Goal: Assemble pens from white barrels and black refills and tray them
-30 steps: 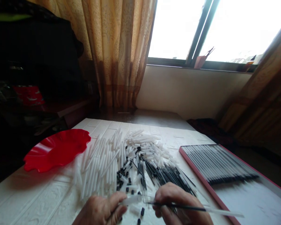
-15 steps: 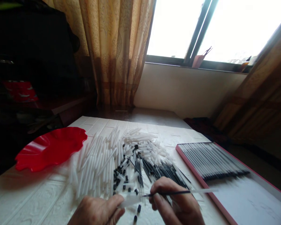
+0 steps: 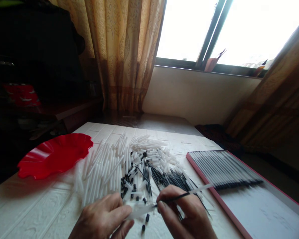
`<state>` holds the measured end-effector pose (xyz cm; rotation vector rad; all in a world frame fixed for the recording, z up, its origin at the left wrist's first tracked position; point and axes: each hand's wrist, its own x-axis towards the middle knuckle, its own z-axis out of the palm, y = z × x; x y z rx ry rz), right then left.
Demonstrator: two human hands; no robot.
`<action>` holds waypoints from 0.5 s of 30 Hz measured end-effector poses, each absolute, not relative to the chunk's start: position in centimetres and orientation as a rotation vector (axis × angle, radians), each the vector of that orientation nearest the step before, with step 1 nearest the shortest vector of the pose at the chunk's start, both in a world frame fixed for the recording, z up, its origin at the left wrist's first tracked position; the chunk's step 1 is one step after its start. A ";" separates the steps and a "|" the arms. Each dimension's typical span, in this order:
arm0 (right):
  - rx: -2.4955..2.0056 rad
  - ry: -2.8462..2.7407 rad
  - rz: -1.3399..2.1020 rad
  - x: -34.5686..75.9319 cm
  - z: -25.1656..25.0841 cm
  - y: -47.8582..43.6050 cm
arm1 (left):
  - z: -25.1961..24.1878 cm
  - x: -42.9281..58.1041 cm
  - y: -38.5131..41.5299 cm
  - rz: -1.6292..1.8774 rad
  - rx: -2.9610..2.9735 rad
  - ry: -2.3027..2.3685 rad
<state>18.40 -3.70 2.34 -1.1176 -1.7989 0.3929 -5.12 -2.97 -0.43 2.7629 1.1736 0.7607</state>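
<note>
My left hand [image 3: 103,219] pinches a translucent white pen barrel [image 3: 141,211] at the table's near edge. My right hand [image 3: 186,215] pinches a thin black ink refill [image 3: 184,196], its tip pointed into the barrel's open end. Just beyond both hands lies a heap of white barrels [image 3: 106,169], small black caps [image 3: 128,187] and loose black refills [image 3: 169,179]. Two black caps [image 3: 146,221] lie between my hands.
A red scalloped plastic dish [image 3: 52,154] sits at the left on the white brick-pattern table cover [image 3: 35,205]. A pink-edged tray [image 3: 201,176] holding a row of finished pens [image 3: 224,167] lies at the right. Curtains and a bright window stand behind.
The right hand has drawn left and swung the refill upward, bringing its tip to the barrel's mouth. The left hand has risen slightly with the barrel.
</note>
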 end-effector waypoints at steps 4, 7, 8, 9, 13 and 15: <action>-0.978 -1.983 0.342 18.6 2.2 -2.9 | -0.4 -4.9 -2.7 0.835 2.652 1.116; -0.868 -2.012 0.304 18.4 1.6 -2.6 | -0.6 -4.6 -2.5 0.879 2.481 0.993; -0.824 -2.030 0.316 18.3 1.7 -2.6 | -0.7 -4.5 -2.5 0.879 2.401 0.962; -0.784 -2.057 0.347 18.3 1.9 -2.6 | -0.7 -4.5 -2.4 0.881 2.322 0.938; -0.864 -2.099 0.486 18.9 3.4 -2.5 | -1.0 -4.4 -2.5 0.982 2.122 0.918; -0.994 -2.157 0.493 19.1 3.4 -2.4 | -1.2 -4.6 -2.6 1.048 2.097 0.923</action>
